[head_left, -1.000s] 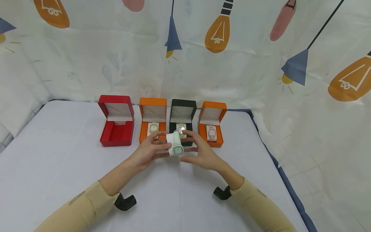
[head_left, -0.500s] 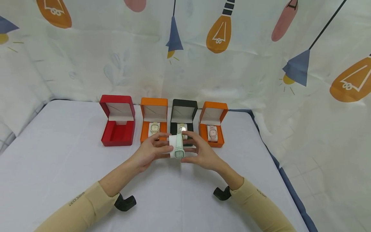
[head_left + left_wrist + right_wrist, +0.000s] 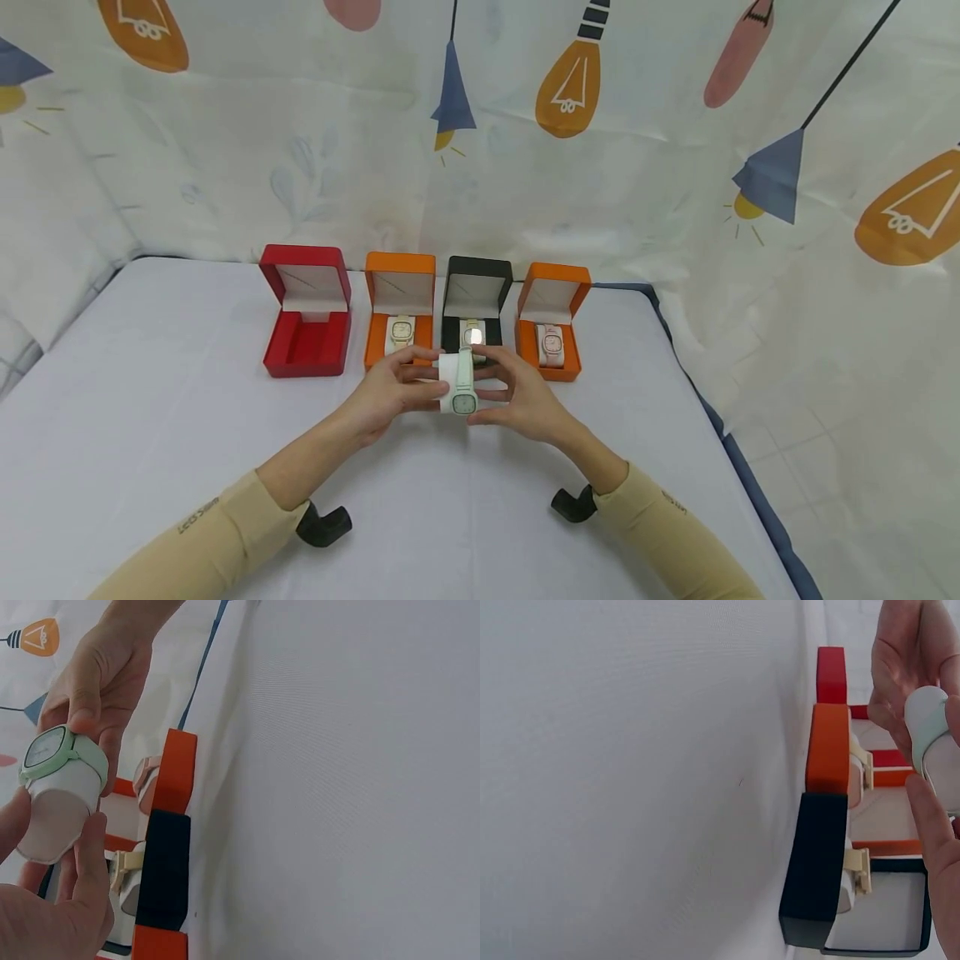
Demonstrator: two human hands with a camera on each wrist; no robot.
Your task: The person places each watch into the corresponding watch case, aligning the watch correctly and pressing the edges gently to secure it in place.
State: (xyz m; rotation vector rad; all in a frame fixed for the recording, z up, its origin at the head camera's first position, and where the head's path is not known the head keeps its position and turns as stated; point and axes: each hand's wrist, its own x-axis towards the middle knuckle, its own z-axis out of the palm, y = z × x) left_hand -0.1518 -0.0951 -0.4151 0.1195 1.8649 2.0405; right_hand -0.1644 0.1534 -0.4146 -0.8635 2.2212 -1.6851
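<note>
Booth-like place: printed sheeting (image 3: 487, 200), table (image 3: 150, 433)

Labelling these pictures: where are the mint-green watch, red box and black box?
Mint-green watch (image 3: 465, 381), head view: its strap.
Red box (image 3: 303, 369), head view: front wall.
Black box (image 3: 164, 870), left wrist view: front wall.

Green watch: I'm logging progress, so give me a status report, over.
Left hand and right hand holding green watch on its white cushion. Red box open, no watch inside. No obstruction seen at the watch.
</note>
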